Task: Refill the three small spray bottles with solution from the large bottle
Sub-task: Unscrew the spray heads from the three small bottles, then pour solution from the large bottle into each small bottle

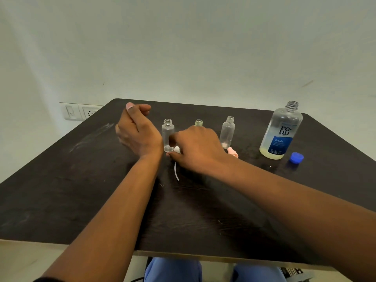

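Three small clear bottles stand uncapped in a row on the dark table (81,190): the left one (167,133), the middle one (198,122), mostly hidden behind my right hand, and the right one (227,132). The large "renu" bottle (281,131) stands open at the far right, with a little yellowish liquid at its bottom. My right hand (198,149) reaches down in front of the left bottle and pinches a white spray cap (177,149) whose thin tube (176,171) trails toward me. My left hand (136,129) hovers left of the bottles, fingers loosely curled, holding nothing.
A pink spray cap (233,152) lies before the right bottle. The blue cap (296,157) of the large bottle lies at its right. A wall socket (81,111) sits behind the table's left corner. My knees in blue show under the near edge.
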Tool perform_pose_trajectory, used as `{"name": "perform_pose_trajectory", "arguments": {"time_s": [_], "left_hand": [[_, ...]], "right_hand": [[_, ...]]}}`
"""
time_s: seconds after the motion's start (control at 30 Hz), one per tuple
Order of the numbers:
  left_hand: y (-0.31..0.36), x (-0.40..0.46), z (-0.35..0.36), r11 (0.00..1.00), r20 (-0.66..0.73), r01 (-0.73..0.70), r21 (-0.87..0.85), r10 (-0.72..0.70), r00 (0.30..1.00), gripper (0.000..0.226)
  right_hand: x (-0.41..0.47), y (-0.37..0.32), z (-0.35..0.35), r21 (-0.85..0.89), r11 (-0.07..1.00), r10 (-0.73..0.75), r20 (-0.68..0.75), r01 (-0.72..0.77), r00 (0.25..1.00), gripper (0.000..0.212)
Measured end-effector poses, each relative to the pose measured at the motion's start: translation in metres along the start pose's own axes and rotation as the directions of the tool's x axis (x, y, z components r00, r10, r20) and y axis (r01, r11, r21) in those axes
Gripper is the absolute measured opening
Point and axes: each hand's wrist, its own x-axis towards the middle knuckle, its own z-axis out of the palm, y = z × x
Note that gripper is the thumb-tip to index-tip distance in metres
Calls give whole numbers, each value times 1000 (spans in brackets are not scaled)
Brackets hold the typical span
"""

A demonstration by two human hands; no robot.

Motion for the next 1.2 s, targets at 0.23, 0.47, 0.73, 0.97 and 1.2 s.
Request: {"name": "perform_pose_trajectory", "arguments": {"time_s": [0.23, 0.47, 0.73, 0.97, 1.2], "left_hand": [[3, -1, -2, 999, 39, -42, -6, 42, 998, 56], [17, -13, -6, 949, 166, -314, -33, 315, 935, 32], [25, -37, -8, 742, 368, -664, -92, 645, 669, 17], [31, -45, -9, 591, 503, -805, -56, 713, 488, 22], [59, -70, 3, 438, 593, -890, -126, 753, 286, 24]], "right_hand": [[-4, 4, -9, 86, 996, 38, -45, -34, 998, 28], [-25, 22, -23, 188, 979, 133, -303, -78, 944, 19], [-56, 97, -37, 206, 961, 275, -716, -182, 642, 14], [-81, 165, -32, 342, 864, 491, -734, -370, 468, 53], [-91, 182, -15, 602, 697, 704, -469, -390, 533, 74]]}}
